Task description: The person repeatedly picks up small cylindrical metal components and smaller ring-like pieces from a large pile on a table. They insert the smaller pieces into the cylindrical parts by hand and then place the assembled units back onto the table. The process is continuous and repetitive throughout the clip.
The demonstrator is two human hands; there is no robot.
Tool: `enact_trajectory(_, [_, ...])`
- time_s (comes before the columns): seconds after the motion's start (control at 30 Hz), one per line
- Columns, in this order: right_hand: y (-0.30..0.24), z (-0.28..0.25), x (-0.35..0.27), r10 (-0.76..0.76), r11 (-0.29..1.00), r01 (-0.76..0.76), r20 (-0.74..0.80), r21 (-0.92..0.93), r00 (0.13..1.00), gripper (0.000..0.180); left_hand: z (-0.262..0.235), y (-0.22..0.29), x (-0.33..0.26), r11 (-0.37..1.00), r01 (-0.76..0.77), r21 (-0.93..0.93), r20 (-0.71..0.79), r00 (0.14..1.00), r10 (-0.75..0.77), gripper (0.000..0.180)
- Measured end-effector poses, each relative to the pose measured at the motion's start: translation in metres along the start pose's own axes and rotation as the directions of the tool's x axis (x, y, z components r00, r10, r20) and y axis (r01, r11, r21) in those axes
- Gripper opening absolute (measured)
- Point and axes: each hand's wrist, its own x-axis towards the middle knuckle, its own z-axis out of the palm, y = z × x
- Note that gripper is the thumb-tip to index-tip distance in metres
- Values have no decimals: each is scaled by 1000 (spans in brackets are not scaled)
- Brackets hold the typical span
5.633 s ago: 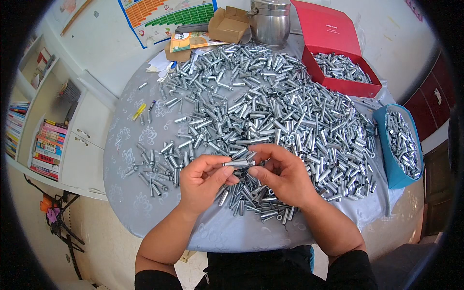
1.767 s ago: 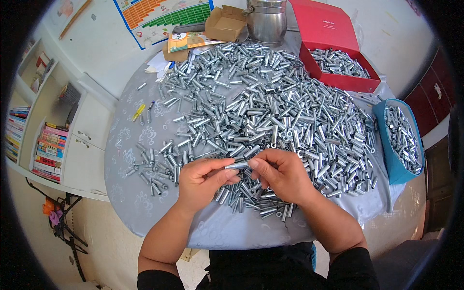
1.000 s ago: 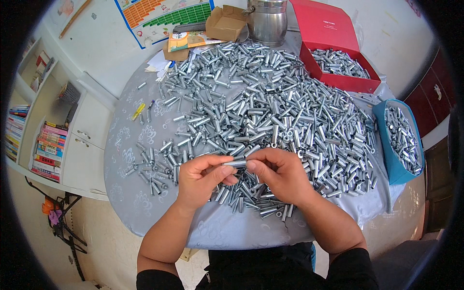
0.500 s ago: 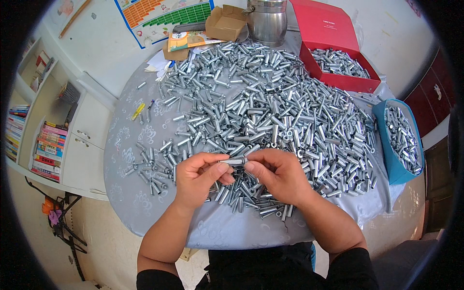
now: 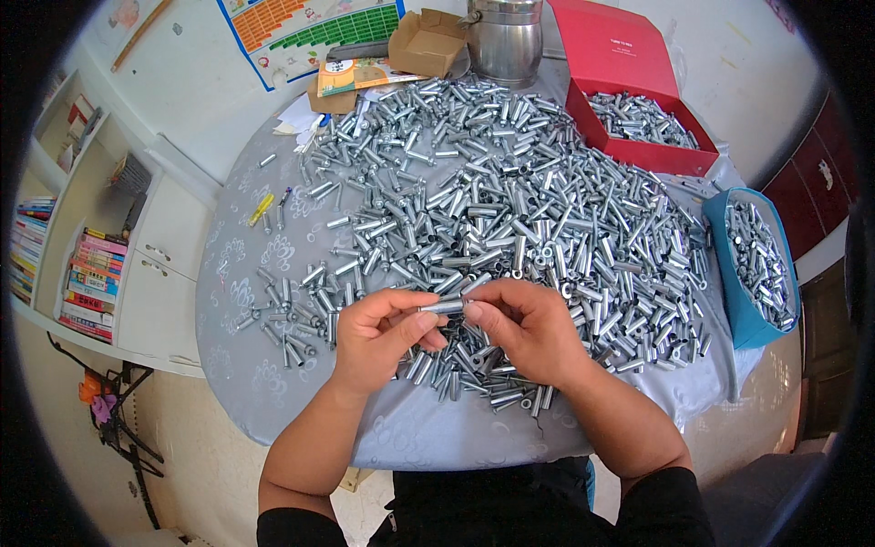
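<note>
My left hand (image 5: 372,339) and right hand (image 5: 533,337) pinch opposite ends of one metal cylinder (image 5: 442,308) above the table (image 5: 401,447). It seems mid-handling; many metal parts (image 5: 510,205) lie loose beyond, others already in a red box (image 5: 629,162) and blue bin (image 5: 753,335).

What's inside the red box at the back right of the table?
A heap of loose silvery metal parts lies in the open red box. Only the top layer shows; whatever lies beneath is covered.

Near fisheye view from the head, downward across the cloth-covered table (image 5: 241,383)
</note>
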Motion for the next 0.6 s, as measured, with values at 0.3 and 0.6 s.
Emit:
enact_trajectory(0.3, [0,1,-1,22,1000,-22,-6,13,1000,23,0,0,0,1000,-3,2,-3,1000,3,20])
enact_trajectory(0.6, [3,-3,0,-55,998,56,29,-27,998,25,1,1,0,1000,23,-7,-18,1000,-23,20])
